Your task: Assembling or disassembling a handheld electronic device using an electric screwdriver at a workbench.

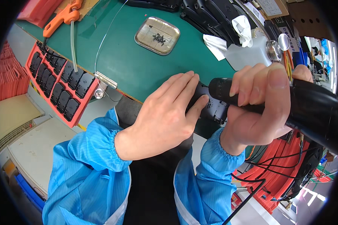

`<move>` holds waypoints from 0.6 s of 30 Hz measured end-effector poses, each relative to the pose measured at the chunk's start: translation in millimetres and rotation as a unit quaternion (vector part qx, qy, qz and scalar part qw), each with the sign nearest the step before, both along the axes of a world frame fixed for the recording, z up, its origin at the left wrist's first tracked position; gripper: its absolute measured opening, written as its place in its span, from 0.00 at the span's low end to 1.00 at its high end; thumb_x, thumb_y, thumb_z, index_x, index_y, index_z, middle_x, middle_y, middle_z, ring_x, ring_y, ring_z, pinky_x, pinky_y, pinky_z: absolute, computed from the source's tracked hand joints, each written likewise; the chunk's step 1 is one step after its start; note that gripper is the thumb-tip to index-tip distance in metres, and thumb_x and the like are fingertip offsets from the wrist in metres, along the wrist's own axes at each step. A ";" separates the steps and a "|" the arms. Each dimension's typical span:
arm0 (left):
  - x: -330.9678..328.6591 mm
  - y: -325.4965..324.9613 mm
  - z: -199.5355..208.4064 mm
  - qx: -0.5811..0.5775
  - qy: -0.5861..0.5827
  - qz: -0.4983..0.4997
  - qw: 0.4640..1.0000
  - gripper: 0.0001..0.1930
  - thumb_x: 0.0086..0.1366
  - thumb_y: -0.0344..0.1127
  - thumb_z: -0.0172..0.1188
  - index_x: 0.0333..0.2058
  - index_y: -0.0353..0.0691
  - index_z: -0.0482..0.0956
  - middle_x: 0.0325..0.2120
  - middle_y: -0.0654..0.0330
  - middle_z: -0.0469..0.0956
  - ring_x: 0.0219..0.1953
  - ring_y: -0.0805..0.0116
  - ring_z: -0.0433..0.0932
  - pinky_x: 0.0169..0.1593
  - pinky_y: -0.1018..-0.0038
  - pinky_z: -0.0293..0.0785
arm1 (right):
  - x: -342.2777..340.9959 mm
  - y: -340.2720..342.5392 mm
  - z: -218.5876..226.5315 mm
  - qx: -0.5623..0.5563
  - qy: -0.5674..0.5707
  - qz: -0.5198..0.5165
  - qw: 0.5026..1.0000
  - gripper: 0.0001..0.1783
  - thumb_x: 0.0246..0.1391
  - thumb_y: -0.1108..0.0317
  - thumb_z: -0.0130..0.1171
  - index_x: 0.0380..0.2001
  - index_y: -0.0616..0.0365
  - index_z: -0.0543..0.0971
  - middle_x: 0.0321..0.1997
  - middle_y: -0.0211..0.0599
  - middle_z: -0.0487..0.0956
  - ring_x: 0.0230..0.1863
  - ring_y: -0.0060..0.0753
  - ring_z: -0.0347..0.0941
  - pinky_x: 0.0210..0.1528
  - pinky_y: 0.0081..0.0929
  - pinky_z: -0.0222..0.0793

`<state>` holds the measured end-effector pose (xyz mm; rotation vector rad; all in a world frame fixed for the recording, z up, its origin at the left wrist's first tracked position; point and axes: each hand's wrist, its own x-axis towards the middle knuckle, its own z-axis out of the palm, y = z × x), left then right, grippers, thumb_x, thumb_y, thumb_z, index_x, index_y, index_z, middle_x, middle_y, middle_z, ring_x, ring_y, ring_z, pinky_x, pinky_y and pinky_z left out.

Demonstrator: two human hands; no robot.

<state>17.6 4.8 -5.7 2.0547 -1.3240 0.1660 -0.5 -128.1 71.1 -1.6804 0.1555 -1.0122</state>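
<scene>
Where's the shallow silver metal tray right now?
The shallow silver metal tray lies on the green tabletop, upper centre of the head view, beyond the bare left hand and right of the orange glue gun.

Green worktop (120, 56); pale floor (92, 111) below; bright light far right.

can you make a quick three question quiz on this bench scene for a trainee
1. Multiple choice. What does the right hand grip? A) cloth B) bottle C) black tool
2. True or false? The left hand is holding the glue gun.
3. Fill in the blank. The small dark bits sit in a metal ____.

Key
1. C
2. False; the left hand is at a dark part.
3. tray
</scene>
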 end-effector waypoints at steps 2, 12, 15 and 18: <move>1.0 0.7 1.1 0.000 0.001 0.002 1.000 0.20 0.51 0.33 0.69 0.45 0.39 0.87 0.54 0.39 0.76 0.58 0.41 0.77 0.58 0.53 0.77 | -0.4 -0.6 0.0 -0.005 0.006 0.000 1.000 0.18 0.64 0.73 0.52 0.54 0.64 0.65 0.17 0.28 0.60 0.15 0.22 0.57 0.20 0.26 0.59; 28.7 12.9 -0.2 -0.121 0.116 0.013 0.986 0.18 0.46 0.27 0.77 0.38 0.36 0.86 0.50 0.53 0.82 0.56 0.45 0.78 0.55 0.56 0.78 | -21.8 -13.5 9.0 0.089 -0.111 0.116 0.983 0.17 0.66 0.65 0.51 0.53 0.63 0.68 0.20 0.26 0.62 0.17 0.20 0.56 0.21 0.24 0.57; 26.4 5.3 3.0 -0.152 0.120 0.021 0.981 0.16 0.45 0.26 0.77 0.36 0.36 0.86 0.48 0.55 0.83 0.56 0.46 0.78 0.54 0.57 0.79 | -33.3 -17.8 16.5 0.106 -0.130 0.157 0.973 0.17 0.67 0.64 0.50 0.53 0.62 0.68 0.20 0.25 0.63 0.17 0.19 0.56 0.22 0.24 0.57; 23.7 -1.9 6.8 -0.186 0.141 0.014 0.972 0.14 0.45 0.24 0.77 0.33 0.35 0.85 0.46 0.56 0.84 0.56 0.47 0.79 0.52 0.57 0.79 | -40.7 -17.2 22.6 0.092 -0.124 0.209 0.966 0.17 0.67 0.63 0.50 0.54 0.61 0.68 0.21 0.23 0.63 0.17 0.18 0.56 0.21 0.25 0.58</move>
